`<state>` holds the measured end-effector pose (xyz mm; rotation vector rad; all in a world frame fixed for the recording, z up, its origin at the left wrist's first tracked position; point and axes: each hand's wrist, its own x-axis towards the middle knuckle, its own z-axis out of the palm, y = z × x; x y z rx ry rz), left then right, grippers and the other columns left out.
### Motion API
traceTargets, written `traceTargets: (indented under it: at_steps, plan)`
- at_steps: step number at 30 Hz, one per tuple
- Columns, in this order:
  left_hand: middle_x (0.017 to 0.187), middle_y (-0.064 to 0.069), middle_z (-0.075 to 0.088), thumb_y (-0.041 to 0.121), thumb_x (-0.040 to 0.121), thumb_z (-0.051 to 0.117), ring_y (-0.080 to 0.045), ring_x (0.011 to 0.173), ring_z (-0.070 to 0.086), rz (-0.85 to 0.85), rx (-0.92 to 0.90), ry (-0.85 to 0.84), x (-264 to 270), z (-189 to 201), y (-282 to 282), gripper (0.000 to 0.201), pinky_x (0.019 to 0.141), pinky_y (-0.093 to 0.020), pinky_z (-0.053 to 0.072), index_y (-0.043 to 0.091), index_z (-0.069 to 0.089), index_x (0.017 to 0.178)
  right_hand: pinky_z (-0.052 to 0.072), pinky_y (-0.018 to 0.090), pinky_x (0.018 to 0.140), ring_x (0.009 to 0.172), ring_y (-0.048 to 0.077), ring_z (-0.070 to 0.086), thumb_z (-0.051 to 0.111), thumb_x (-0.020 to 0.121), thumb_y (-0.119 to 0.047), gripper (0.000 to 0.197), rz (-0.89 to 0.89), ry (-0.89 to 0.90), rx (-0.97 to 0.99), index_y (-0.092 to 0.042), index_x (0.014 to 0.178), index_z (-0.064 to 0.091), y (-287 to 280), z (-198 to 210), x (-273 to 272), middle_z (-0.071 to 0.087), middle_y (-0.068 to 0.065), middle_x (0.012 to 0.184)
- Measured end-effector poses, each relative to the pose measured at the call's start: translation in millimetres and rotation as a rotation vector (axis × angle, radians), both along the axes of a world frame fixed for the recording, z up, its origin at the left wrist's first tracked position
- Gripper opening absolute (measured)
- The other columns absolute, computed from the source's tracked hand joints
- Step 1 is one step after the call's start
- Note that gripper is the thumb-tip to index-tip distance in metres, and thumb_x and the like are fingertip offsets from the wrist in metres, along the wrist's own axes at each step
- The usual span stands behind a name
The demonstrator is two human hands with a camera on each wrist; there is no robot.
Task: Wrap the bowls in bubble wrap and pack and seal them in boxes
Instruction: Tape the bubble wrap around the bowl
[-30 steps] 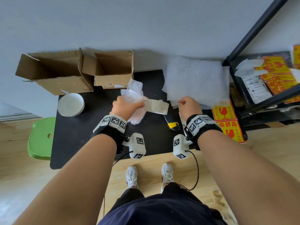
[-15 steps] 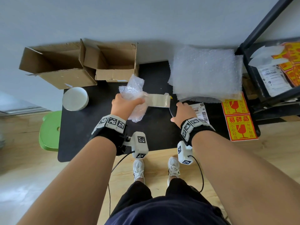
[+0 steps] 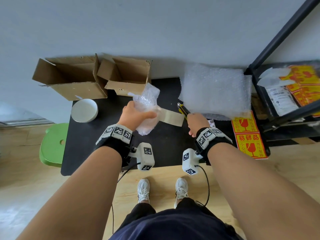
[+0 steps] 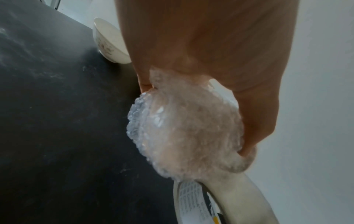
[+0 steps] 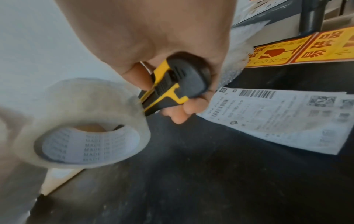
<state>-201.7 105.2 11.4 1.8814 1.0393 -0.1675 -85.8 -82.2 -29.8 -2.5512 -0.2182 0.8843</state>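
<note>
- The black tabletop [image 3: 166,149] stands against the wall, over a pale wooden floor [image 3: 22,196].
- Far left on it sit two open cardboard boxes [image 3: 83,87], side by side.
- Just in front of them stands a white bowl [image 3: 84,110], upright.
- Far right lies a stack of bubble wrap [image 3: 215,89].
- At the right edge lie red-and-yellow fragile stickers [image 3: 249,135], with a printed shipping label [image 5: 287,115] beside them.
</note>
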Motion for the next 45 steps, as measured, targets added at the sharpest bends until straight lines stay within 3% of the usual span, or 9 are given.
traceTargets:
  at_steps: [5,12,16,21,28,33,37,42,45]
  plan:
    - [0.131,-0.004,0.044,0.042,0.062,0.084,-0.021,0.116,0.048,-0.120,-0.006,0.039,-5,12,1,0.097,0.094,-0.036,0.046,0.014,0.034,0.140,0.046,0.028,0.045,0.051,0.023,0.058,0.041,0.090,-0.023,0.023,-0.287,0.062,0.282,-0.009,0.101,0.056,4,25,0,0.061,0.011,0.081]
    - [0.129,-0.006,0.052,0.042,0.068,0.082,-0.023,0.115,0.052,-0.045,-0.086,0.146,-25,9,0,0.090,0.100,-0.039,0.044,0.010,0.038,0.140,0.053,0.032,0.050,0.057,0.024,0.060,0.045,0.096,-0.010,0.015,-0.250,0.186,0.532,-0.009,0.109,0.054,14,42,0,0.062,0.014,0.082]
    - [0.115,-0.007,0.063,0.062,0.045,0.081,-0.022,0.103,0.061,0.161,-0.172,0.155,-37,3,4,0.102,0.098,-0.043,0.048,0.010,0.052,0.128,0.057,0.038,0.065,0.072,0.026,0.063,0.045,0.098,-0.009,0.029,-0.186,0.259,0.561,-0.003,0.127,0.049,23,44,0,0.063,0.016,0.094]
    - [0.119,-0.009,0.060,0.064,0.054,0.081,-0.027,0.104,0.060,0.387,-0.257,0.167,-45,-2,5,0.105,0.097,-0.045,0.048,0.011,0.044,0.137,0.058,0.035,0.067,0.076,0.024,0.063,0.043,0.101,-0.008,0.038,-0.144,0.337,0.516,-0.002,0.139,0.038,34,41,-4,0.058,0.018,0.101]
    - [0.112,-0.008,0.058,0.058,0.065,0.080,-0.024,0.092,0.057,0.479,-0.260,0.125,-39,-6,-8,0.095,0.078,-0.037,0.046,0.008,0.044,0.137,0.056,0.029,0.056,0.061,0.018,0.062,0.044,0.102,-0.023,0.033,-0.045,0.150,0.425,-0.004,0.128,0.049,32,38,-2,0.061,0.007,0.083]
    - [0.120,-0.012,0.058,0.059,0.057,0.084,-0.027,0.098,0.057,0.581,-0.328,0.083,-36,-11,-13,0.105,0.088,-0.041,0.047,0.007,0.042,0.138,0.051,0.028,0.049,0.053,0.018,0.062,0.049,0.098,-0.034,0.029,0.080,0.038,0.345,-0.010,0.111,0.058,26,42,1,0.067,0.007,0.081]
    - [0.102,-0.008,0.056,0.052,0.067,0.081,-0.022,0.089,0.056,0.691,-0.406,0.013,-34,-12,-18,0.076,0.083,-0.037,0.042,0.008,0.048,0.118,0.042,0.023,0.044,0.051,0.016,0.060,0.053,0.096,-0.041,0.029,0.186,-0.029,0.288,-0.014,0.100,0.060,22,48,-3,0.068,0.006,0.078]
    - [0.104,-0.009,0.062,0.047,0.073,0.080,-0.022,0.089,0.058,0.716,-0.353,-0.029,-35,-17,-22,0.064,0.084,-0.034,0.045,0.007,0.055,0.116,0.042,0.022,0.043,0.050,0.015,0.059,0.054,0.095,-0.044,0.030,0.240,-0.044,0.298,-0.016,0.102,0.061,24,54,-8,0.067,0.004,0.078]
    - [0.113,-0.010,0.063,0.053,0.060,0.083,-0.025,0.098,0.061,0.703,-0.327,-0.017,-37,-14,-26,0.081,0.093,-0.041,0.048,0.010,0.055,0.122,0.042,0.019,0.039,0.051,0.011,0.059,0.058,0.093,-0.040,0.024,0.293,0.004,0.338,-0.022,0.109,0.060,24,55,-10,0.065,-0.001,0.077]
